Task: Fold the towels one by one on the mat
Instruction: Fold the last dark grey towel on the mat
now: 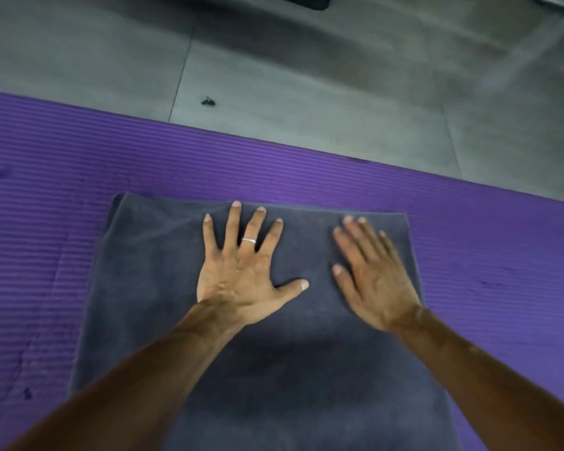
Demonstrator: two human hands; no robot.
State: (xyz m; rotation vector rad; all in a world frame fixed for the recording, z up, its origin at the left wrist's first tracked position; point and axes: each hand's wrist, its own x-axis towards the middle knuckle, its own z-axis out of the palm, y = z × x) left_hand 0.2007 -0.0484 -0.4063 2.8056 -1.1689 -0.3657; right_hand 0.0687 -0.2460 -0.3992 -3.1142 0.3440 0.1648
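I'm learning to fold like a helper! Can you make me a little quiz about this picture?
1. True or false: both hands lie flat on the grey towel.
2. Which hand wears a ring: A) left hand B) right hand?
3. What colour is the mat under the towel?

Key:
1. True; the fingers are spread straight.
2. A.
3. Purple.

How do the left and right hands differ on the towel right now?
The left hand is sharp, fingers spread wide, with a ring; the right hand is blurred, fingers closer together, no ring visible. Both lie flat, palms down, on the grey towel.
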